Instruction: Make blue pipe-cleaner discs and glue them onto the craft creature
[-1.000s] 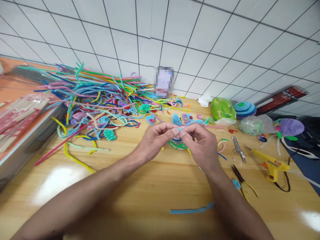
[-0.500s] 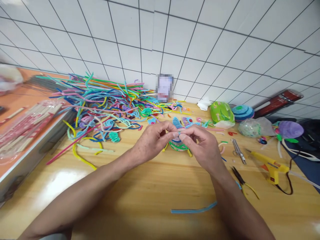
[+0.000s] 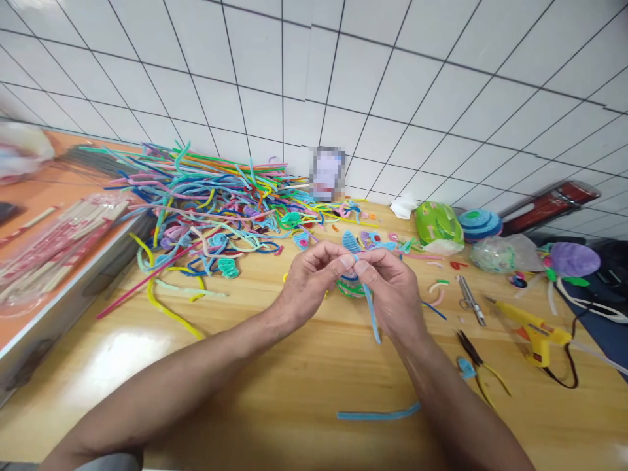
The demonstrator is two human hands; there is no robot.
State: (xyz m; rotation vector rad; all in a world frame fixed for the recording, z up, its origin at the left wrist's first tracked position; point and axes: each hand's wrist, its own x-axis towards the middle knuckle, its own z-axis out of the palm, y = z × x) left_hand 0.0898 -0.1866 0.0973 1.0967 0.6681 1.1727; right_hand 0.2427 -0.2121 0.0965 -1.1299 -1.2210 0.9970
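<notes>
Between the thumbs and fingertips of both hands a light blue pipe cleaner (image 3: 373, 314) is pinched, its free end hanging down toward the table. My left hand (image 3: 314, 278) grips it from the left; my right hand (image 3: 392, 281) closes on it from the right, thumbs almost touching. Partly hidden behind my fingers lies a round piece with green and blue rings (image 3: 349, 288). Just beyond the fingertips is a blue ribbed leaf shape (image 3: 350, 241). Another blue pipe cleaner (image 3: 377, 415) rests on the table nearer to me, by my right forearm.
A tangled heap of coloured pipe cleaners (image 3: 210, 196) covers the back left. At right lie a yellow glue gun (image 3: 532, 330), pliers (image 3: 478, 366) and a silver tool (image 3: 471, 301). A green packet (image 3: 439, 226) stands by the tiled wall; wrapped sticks (image 3: 69, 248) lie far left.
The blue pipe cleaner's free end now hangs below my fingers, where it was not visible before. Both hands stay pinched together; the view has shifted slightly.
</notes>
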